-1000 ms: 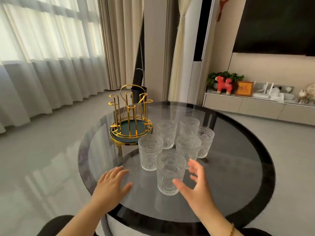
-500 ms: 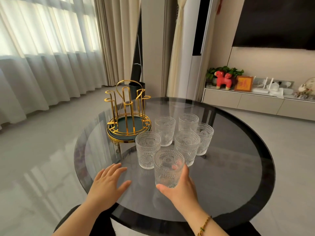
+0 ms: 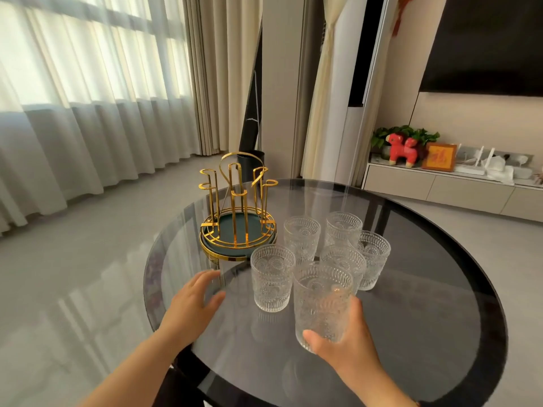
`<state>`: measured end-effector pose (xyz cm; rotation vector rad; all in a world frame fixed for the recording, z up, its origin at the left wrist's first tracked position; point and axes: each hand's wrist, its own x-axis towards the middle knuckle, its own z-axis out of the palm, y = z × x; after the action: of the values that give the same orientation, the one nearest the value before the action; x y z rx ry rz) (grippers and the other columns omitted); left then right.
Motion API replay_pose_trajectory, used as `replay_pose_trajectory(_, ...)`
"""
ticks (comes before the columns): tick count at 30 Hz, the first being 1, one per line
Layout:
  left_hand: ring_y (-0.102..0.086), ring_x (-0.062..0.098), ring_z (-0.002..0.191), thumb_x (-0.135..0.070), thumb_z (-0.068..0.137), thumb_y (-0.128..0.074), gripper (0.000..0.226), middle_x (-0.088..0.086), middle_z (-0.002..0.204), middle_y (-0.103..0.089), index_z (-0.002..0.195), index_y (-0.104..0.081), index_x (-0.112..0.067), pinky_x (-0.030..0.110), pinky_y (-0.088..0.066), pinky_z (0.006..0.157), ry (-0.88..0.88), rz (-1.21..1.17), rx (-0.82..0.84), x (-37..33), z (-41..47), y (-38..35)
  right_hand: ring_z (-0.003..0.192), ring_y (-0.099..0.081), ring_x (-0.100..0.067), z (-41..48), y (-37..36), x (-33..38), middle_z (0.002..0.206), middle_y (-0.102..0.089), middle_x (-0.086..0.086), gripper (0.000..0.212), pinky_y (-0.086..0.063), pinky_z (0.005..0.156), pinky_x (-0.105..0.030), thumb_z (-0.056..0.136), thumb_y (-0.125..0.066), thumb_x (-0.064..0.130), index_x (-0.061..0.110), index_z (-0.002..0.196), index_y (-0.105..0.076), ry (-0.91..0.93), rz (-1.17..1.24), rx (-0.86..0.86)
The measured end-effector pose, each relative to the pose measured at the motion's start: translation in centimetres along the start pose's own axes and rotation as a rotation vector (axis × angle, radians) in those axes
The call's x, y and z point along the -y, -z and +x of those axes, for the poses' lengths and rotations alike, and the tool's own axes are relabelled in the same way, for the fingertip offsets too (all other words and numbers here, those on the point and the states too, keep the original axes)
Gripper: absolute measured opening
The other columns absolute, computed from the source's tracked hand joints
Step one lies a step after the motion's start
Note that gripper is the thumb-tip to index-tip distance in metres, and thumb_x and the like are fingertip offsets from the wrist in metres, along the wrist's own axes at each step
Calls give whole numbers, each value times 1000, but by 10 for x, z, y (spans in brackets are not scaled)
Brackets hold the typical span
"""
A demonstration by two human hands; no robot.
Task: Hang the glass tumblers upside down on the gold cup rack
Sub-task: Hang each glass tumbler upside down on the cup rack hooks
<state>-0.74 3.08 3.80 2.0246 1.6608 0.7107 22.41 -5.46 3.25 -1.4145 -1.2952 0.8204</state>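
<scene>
My right hand (image 3: 349,345) grips the nearest embossed glass tumbler (image 3: 321,301) around its base and holds it upright, lifted off the glass. Several more tumblers stand upright in a cluster behind it, the closest at the left (image 3: 272,277) and others further back (image 3: 302,237). The gold cup rack (image 3: 238,207) with a dark green tray base stands at the table's far left, all its prongs bare. My left hand (image 3: 192,304) rests flat on the table near its left edge, fingers spread, holding nothing.
The round dark glass table (image 3: 426,289) has a black rim close to my body. A low cabinet (image 3: 440,186) with a red toy and a framed picture runs along the right wall. Curtains hang at the left.
My right hand closed around the nearest tumbler and lifted it toward me. My left hand stayed flat on the table. The camera moved closer and lower.
</scene>
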Motion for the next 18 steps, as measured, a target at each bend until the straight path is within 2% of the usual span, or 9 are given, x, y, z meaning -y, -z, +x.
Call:
replay_pose_trajectory(5, -38, 25, 126, -20, 89, -48, 44, 6, 144, -34, 131, -34, -20, 41, -33, 104, -61, -52, -220, -21, 41, 31, 86, -55, 15, 15, 19, 52, 96, -60, 11, 57, -39, 65, 2, 47, -69, 19, 32, 96, -45, 100, 53, 70)
replay_pose_trajectory(8, -33, 27, 129, -21, 89, -47, 47, 6, 146, -30, 133, -31, -19, 44, -31, 106, -119, 7, -283, -33, 69, 48, 87, -54, 16, 32, 30, 79, 99, -59, 15, 62, -41, 64, 0, 41, -65, 39, 33, 100, -47, 140, 7, 97)
replay_pose_trajectory(12, -24, 29, 135, -25, 91, -44, 48, 6, 149, -25, 135, -26, -18, 44, -21, 111, -150, 126, -290, -41, 106, 67, 91, -54, 8, 67, 36, 102, 104, -54, 22, 58, -44, 65, -12, 50, -69, 40, 43, 101, -41, 142, -120, 102)
replay_pose_trajectory(15, -19, 27, 137, -28, 91, -42, 51, 6, 151, -21, 137, -21, -18, 42, -17, 113, -123, 218, -226, -39, 129, 74, 93, -51, 4, 95, 36, 109, 100, -53, 22, 60, -39, 66, -16, 57, -76, 40, 39, 105, -40, 132, -190, 68)
replay_pose_trajectory(18, -13, 24, 139, -28, 91, -43, 53, 6, 151, -21, 137, -20, -17, 41, -13, 114, -103, 282, -148, -33, 143, 74, 88, -52, 3, 118, 30, 115, 97, -53, 21, 61, -40, 63, -18, 55, -75, 44, 35, 104, -40, 121, -236, 50)
